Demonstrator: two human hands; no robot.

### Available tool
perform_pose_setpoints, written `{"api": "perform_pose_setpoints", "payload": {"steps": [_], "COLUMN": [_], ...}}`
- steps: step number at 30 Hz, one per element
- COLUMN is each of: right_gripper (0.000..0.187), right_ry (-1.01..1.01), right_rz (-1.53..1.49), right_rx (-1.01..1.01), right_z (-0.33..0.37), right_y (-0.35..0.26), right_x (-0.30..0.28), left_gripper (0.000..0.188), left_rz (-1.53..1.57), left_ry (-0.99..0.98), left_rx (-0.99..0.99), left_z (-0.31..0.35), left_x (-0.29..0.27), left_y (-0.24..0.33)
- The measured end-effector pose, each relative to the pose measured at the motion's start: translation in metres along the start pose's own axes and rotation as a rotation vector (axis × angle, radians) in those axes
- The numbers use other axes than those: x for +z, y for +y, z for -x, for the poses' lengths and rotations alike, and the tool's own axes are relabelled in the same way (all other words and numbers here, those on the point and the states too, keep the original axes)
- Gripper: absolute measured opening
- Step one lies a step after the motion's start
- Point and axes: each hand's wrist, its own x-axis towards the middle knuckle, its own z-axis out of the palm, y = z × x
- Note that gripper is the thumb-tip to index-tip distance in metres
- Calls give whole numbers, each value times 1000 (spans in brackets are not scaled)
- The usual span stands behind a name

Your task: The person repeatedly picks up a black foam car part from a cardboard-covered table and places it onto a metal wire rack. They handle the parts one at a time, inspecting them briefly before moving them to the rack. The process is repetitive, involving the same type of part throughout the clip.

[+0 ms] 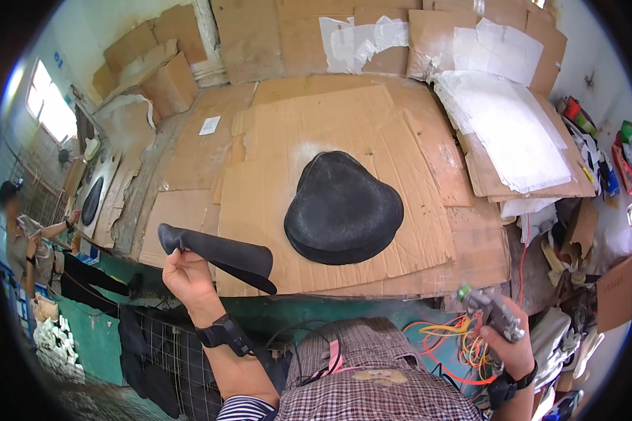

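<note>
My left hand point(187, 278) pinches a long, curved black piece point(221, 256) by its narrow left end, holding it over the table's front edge. The piece looks thin and bends downward at its wide right end; its kind is unclear. In my right hand point(510, 344) is a metal spray gun point(495, 313) with a green tip, held off the table's front right corner. A rounded, three-lobed black pad or stack of pads point(345, 210) lies on the cardboard-covered table point(295, 126), to the right of the held piece. Pale dusting marks its upper surface.
Stacked cardboard with white sheets point(505, 133) lies at the table's right. Orange and yellow hoses point(463, 342) coil below the right hand. At far left, another person point(28, 245) reaches toward a black oval piece point(92, 201) on a second surface. Cardboard boxes point(170, 81) stand behind.
</note>
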Motion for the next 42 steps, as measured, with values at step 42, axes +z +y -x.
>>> {"api": "perform_pose_setpoints", "payload": {"steps": [42], "right_gripper": [39], "right_ry": [-311], "right_rz": [-95], "right_rx": [-202], "right_z": [-15], "right_y": [55], "right_x": [-12], "left_gripper": [29], "left_rz": [-146], "left_ry": [430], "left_rx": [298], "left_z": [169], "left_x": [-45], "left_y": [49]}}
